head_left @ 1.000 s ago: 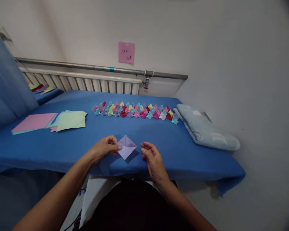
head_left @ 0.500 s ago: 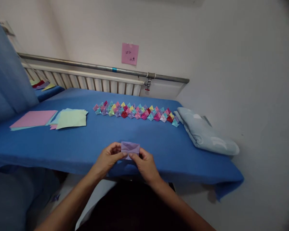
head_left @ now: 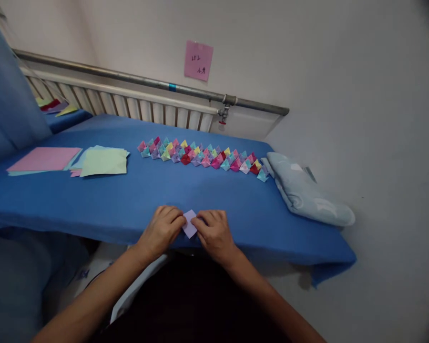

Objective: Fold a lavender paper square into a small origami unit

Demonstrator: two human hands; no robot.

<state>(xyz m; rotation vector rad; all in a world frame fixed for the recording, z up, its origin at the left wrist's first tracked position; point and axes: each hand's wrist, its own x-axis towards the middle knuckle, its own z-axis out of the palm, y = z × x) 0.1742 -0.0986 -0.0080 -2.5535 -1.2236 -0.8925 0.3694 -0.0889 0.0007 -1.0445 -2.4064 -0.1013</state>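
Observation:
A small folded piece of purple origami paper [head_left: 189, 225] shows as a pale diamond near the front edge of the blue-covered table. My left hand [head_left: 161, 229] grips its left corner, thumb and fingers pinched together. On the opposite corner my right hand [head_left: 215, 233] is closed the same way. Fingers hide the paper's side corners. Beyond my hands stretch rows of small folded paper pieces [head_left: 200, 156] in pink, red, yellow, purple and light blue.
Stacks of pink paper [head_left: 45, 158] and light green paper [head_left: 105, 162] lie at the left. On the right rests a folded grey-blue blanket [head_left: 303, 193]. A radiator [head_left: 125, 102] and a pipe [head_left: 128, 76] run along the wall behind the blue cloth [head_left: 103, 205].
The purple paper went from a wide rectangle to a smaller diamond. Both hands turned, with their backs now upward, and came down closer to the tabletop. The view tilted slightly downward.

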